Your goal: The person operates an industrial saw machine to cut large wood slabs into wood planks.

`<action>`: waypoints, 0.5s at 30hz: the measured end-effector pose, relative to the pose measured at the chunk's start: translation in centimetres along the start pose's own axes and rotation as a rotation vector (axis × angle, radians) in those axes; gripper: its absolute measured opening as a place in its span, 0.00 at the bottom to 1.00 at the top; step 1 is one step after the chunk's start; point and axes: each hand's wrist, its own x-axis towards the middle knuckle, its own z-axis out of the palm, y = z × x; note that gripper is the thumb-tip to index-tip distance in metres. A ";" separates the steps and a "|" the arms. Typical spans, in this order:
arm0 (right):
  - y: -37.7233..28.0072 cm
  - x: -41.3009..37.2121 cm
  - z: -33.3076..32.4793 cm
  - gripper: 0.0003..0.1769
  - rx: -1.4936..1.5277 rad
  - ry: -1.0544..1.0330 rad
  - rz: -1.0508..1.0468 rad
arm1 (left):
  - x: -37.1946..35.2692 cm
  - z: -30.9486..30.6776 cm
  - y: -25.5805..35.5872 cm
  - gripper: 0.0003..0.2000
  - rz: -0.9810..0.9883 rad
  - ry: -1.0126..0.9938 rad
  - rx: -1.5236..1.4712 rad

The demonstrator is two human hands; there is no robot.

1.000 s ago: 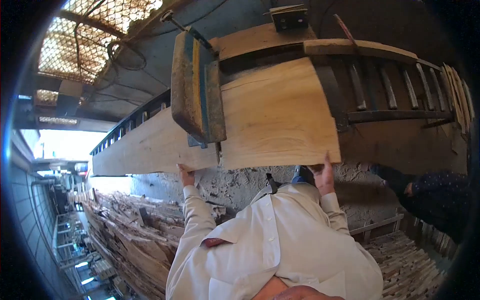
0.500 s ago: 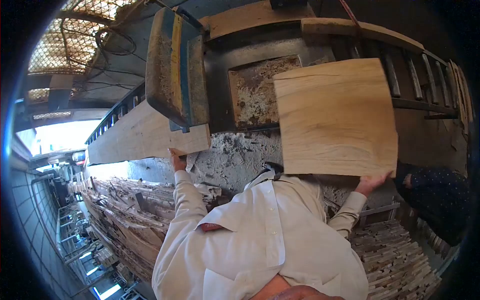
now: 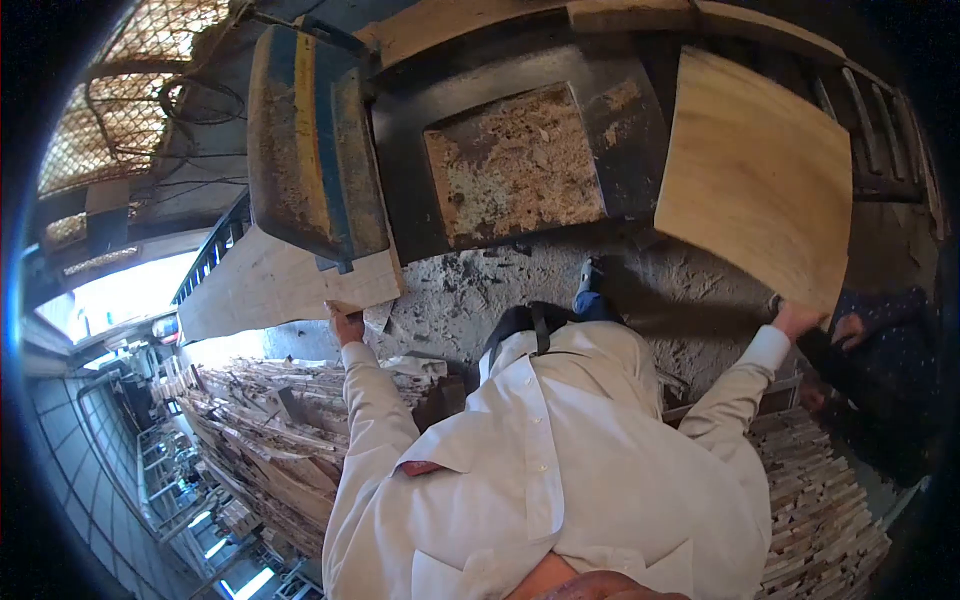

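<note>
On the left, my left hand (image 3: pixel 347 326) has its fingers on the near edge of a long pale board (image 3: pixel 290 285), which runs beneath the blue and yellow machine housing (image 3: pixel 318 140). My right hand (image 3: pixel 798 320), out to the right, grips the lower corner of a wide wooden panel (image 3: pixel 758 175), tilted, with its far end by the rollers. Between the two boards lies the dark machine bed (image 3: pixel 405 185) with a recessed plate (image 3: pixel 515 165) covered in wood dust.
A co-worker in dark, dotted clothing (image 3: pixel 880 370) stands at the right edge, hands near the panel's corner. Stacked wood strips (image 3: pixel 815 500) lie lower right, and a pile of rough boards (image 3: pixel 260 420) lower left. Wood shavings (image 3: pixel 470 300) cover the floor.
The wide panel and my right hand have moved right, uncovering more of the dusty plate. The view has shifted, and a shoe now shows below the machine. My left hand stays at its board's edge.
</note>
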 end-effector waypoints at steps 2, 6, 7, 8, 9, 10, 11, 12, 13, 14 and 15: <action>0.3 0.1 1.7 0.36 0.031 0.022 -0.015 | -1.5 0.2 0.5 0.33 0.323 0.029 0.948; 1.3 0.3 3.0 0.34 -0.032 0.060 -0.019 | -1.9 0.1 0.6 0.34 0.499 0.033 1.163; -0.2 0.5 4.3 0.36 0.243 0.190 0.209 | -1.1 -0.4 -0.4 0.33 0.543 0.023 1.159; -1.0 0.4 4.8 0.39 0.355 0.210 0.306 | 0.4 -1.2 -2.2 0.32 0.352 -0.014 0.663; -1.8 0.2 5.2 0.41 0.469 0.242 0.403 | 2.4 -2.3 -4.0 0.31 0.156 -0.049 0.165; -2.0 -0.4 5.1 0.44 0.417 0.167 0.374 | 2.5 -1.8 -3.7 0.31 -0.044 -0.084 -0.332; -2.2 -1.0 5.0 0.47 0.365 0.092 0.345 | 1.7 -1.8 -4.0 0.32 0.123 -0.124 -0.005; -4.0 -2.3 6.1 0.46 0.483 0.162 0.490 | -0.3 -0.6 -3.1 0.32 0.298 -0.112 0.315; -6.8 -4.4 7.9 0.45 0.600 0.230 0.635 | -0.8 0.4 -3.0 0.32 0.186 -0.106 0.056; -8.6 -5.5 8.9 0.44 0.715 0.294 0.780 | -0.8 0.8 -2.9 0.32 0.071 -0.100 -0.204; -5.8 -6.7 8.3 0.45 0.736 0.199 0.784 | -0.1 0.8 -3.9 0.33 -0.099 0.038 -0.372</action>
